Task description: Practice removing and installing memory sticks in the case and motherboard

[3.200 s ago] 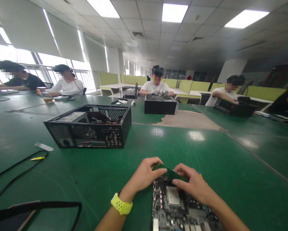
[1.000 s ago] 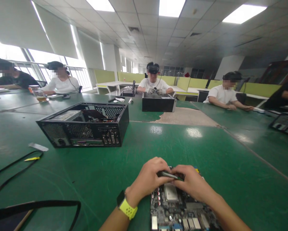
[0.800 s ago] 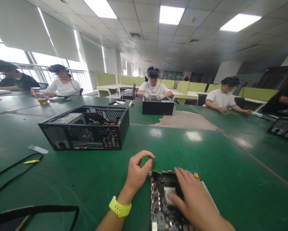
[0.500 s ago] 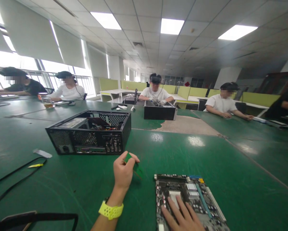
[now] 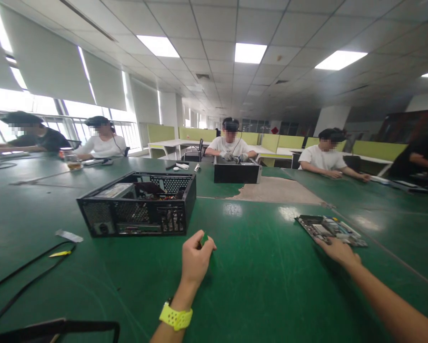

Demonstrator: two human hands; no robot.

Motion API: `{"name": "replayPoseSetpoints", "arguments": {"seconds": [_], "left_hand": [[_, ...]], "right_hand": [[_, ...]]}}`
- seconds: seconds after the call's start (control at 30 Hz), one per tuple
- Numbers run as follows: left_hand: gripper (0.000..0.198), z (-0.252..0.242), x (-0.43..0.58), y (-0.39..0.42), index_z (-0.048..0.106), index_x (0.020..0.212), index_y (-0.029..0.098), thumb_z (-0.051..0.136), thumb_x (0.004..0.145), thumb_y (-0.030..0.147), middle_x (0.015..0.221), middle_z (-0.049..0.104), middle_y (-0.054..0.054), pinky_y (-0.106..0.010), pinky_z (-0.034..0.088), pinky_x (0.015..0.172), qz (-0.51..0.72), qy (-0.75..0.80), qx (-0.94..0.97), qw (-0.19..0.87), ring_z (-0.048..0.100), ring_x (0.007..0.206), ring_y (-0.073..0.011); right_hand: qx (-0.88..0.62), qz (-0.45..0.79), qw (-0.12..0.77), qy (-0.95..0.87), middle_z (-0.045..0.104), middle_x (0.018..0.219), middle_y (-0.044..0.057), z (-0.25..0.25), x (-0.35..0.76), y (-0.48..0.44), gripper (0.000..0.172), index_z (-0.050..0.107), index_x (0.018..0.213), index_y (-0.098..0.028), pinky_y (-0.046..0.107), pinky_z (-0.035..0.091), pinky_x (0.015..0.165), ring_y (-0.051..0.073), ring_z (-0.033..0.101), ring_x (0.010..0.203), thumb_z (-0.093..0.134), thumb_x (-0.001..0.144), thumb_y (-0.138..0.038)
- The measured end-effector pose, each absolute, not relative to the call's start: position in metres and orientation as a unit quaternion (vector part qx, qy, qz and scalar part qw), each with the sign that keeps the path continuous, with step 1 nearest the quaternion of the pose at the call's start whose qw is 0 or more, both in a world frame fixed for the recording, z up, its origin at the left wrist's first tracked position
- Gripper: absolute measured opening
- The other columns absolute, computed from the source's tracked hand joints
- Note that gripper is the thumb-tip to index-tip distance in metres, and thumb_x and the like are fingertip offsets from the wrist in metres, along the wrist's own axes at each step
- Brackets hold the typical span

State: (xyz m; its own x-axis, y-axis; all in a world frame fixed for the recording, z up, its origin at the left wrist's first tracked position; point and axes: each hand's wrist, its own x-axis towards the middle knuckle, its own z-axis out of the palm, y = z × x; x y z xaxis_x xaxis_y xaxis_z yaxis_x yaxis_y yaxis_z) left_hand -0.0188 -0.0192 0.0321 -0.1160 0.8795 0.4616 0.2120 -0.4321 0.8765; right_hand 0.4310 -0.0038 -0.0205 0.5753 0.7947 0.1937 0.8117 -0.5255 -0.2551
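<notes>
My left hand [image 5: 195, 257], with a yellow-green watch band on its wrist, pinches a thin green circuit board [image 5: 205, 238] that looks like a RAM stick. Most of it is hidden by the fingers, and it blends with the green tabletop. Off to the right, my right hand [image 5: 340, 252] is stretched out and grips the near edge of a motherboard [image 5: 342, 228]. Whether the board lies fully flat or is slightly lifted, I cannot tell. An open black computer case [image 5: 138, 209] lies on its side beyond my left hand, with a power supply and wires inside.
Black cables [image 5: 24, 267] and a clear strip [image 5: 69, 236] lie at left. A dark frame [image 5: 56, 328] cuts the lower left corner. Across the green table [image 5: 249, 286], a gloved co-worker works in another case [image 5: 237, 172]; several other people sit around. A bare patch [image 5: 278, 190] marks the tabletop.
My right hand has carried or slid the motherboard away from me and to the right, and its spread fingers have closed toward the edge. My left hand still pinches the RAM stick.
</notes>
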Motion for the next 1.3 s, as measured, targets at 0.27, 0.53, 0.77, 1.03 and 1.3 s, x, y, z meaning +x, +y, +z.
{"name": "replayPoseSetpoints", "arguments": {"seconds": [0.27,0.53,0.77,1.03,1.3], "left_hand": [[0.036,0.027,0.002,-0.025,0.038,0.057,0.019,0.055,0.08,0.04,0.049,0.037,0.008,-0.021,0.034,0.051,0.489,0.44,0.657,0.369,0.043,0.048,-0.0092],[0.029,0.05,0.004,-0.02,0.059,0.087,0.018,0.051,0.086,0.045,0.092,0.063,-0.003,-0.026,0.043,0.081,0.498,0.428,0.728,0.196,0.056,0.088,-0.0163],[0.047,0.116,-0.068,0.082,0.061,0.107,0.008,0.045,0.086,0.046,0.108,0.064,-0.02,-0.043,0.038,0.092,0.154,0.718,0.665,-0.133,0.055,0.107,-0.0327],[0.04,0.114,-0.08,0.069,0.068,0.089,0.007,0.043,0.085,0.038,0.092,0.069,-0.02,-0.039,0.048,0.076,0.053,0.651,0.745,-0.134,0.065,0.087,-0.0315],[0.054,0.124,0.015,-0.055,0.072,0.083,0.013,0.048,0.079,0.061,0.078,0.07,-0.018,-0.039,0.051,0.065,0.042,0.479,0.876,-0.023,0.066,0.073,-0.0317]], "right_hand": [[-0.669,0.177,0.34,-0.637,0.062,0.058,0.003,0.006,0.228,-0.032,0.055,0.063,0.078,-0.016,0.027,0.046,0.06,0.018,0.06,0.058,0.032,0.087,-0.061],[-0.461,0.518,0.359,-0.624,0.051,0.049,-0.005,0.001,0.155,-0.073,0.048,0.058,0.082,-0.014,0.02,0.035,0.04,0.009,0.046,0.037,0.047,0.083,-0.06],[-0.502,0.528,0.402,-0.555,0.043,0.043,-0.01,0.011,0.173,-0.064,0.051,0.054,0.092,-0.017,0.016,0.025,0.029,0.007,0.036,0.029,0.038,0.085,-0.065],[-0.508,0.554,0.447,-0.485,0.056,0.058,-0.003,0.047,0.186,-0.073,0.054,0.054,0.084,-0.016,0.016,0.027,0.028,0.007,0.048,0.032,0.038,0.083,-0.068],[-0.545,0.408,0.39,-0.62,0.051,0.054,-0.004,0.116,0.212,-0.057,0.053,0.057,0.079,-0.017,0.02,0.031,0.032,0.009,0.044,0.035,0.033,0.086,-0.063]]}}
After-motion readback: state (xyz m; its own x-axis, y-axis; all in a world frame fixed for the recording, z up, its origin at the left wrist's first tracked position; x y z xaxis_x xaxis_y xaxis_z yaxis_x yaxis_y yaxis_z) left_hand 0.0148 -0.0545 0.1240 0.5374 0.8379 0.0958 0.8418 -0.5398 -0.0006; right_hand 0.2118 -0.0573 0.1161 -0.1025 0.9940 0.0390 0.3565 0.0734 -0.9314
